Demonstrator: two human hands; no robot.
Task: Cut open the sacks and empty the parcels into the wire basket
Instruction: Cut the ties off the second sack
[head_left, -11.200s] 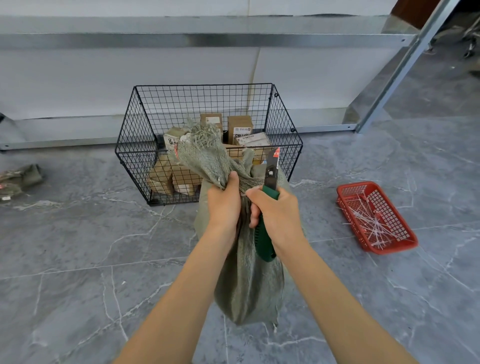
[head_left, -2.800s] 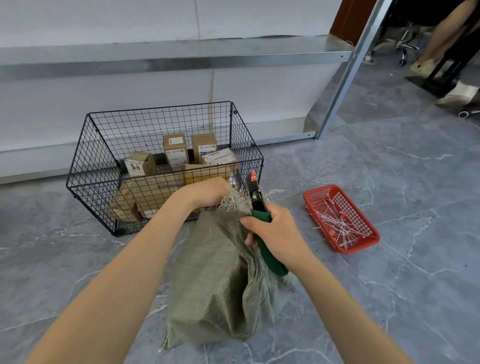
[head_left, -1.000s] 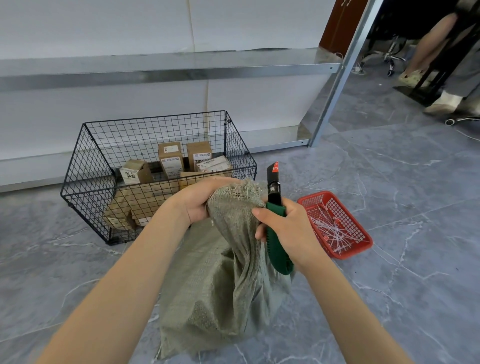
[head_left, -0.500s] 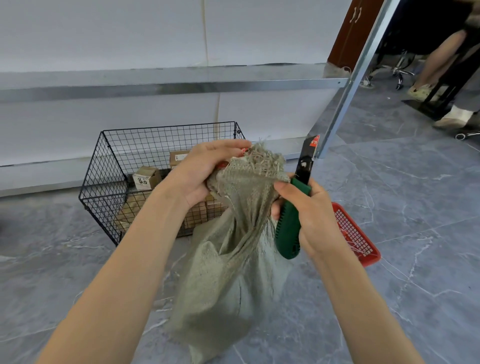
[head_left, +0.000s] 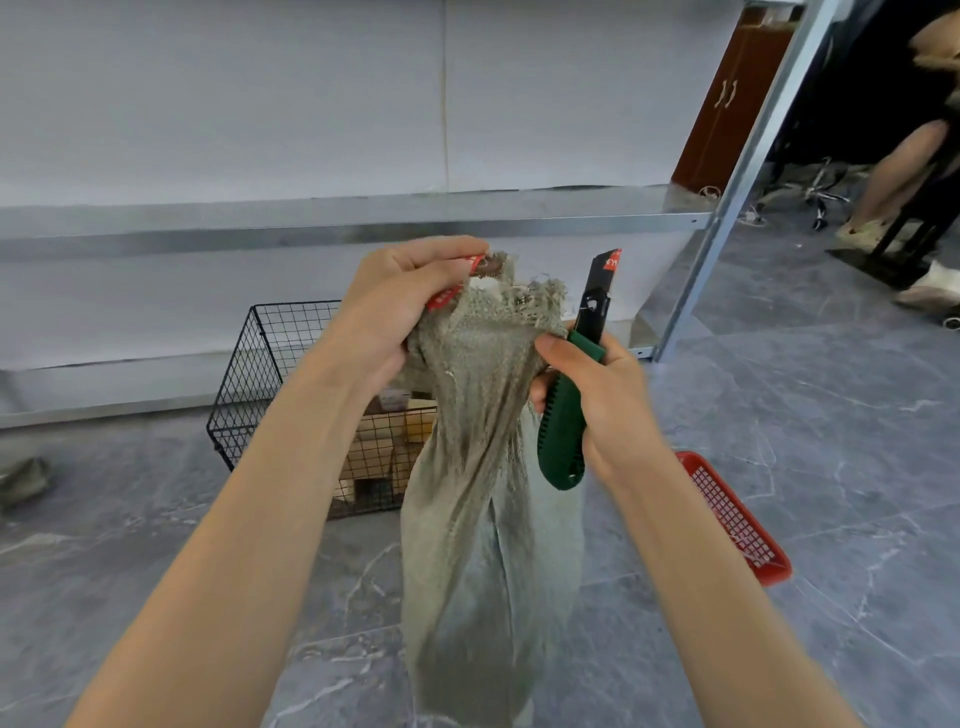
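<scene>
A limp grey-green woven sack (head_left: 488, 509) hangs in front of me, lifted off the floor. My left hand (head_left: 395, 312) grips its frayed top edge together with something red and white. My right hand (head_left: 597, 400) holds a green utility knife (head_left: 569, 415), blade end pointing up, while its thumb and fingers pinch the sack's other top corner. Behind the sack stands the black wire basket (head_left: 260, 379) with several brown cardboard parcels (head_left: 374, 441) inside, mostly hidden by my left arm and the sack.
A red plastic tray (head_left: 737, 519) lies on the grey tiled floor at the right. A metal shelf (head_left: 332, 223) and its upright post (head_left: 737, 182) run behind the basket. Another person's legs (head_left: 904, 171) show at the far right. A crumpled sack (head_left: 21, 478) lies at the left edge.
Both hands have raised the sack higher, so it hangs free of the floor. The view has tilted up and the basket sits lower behind the sack.
</scene>
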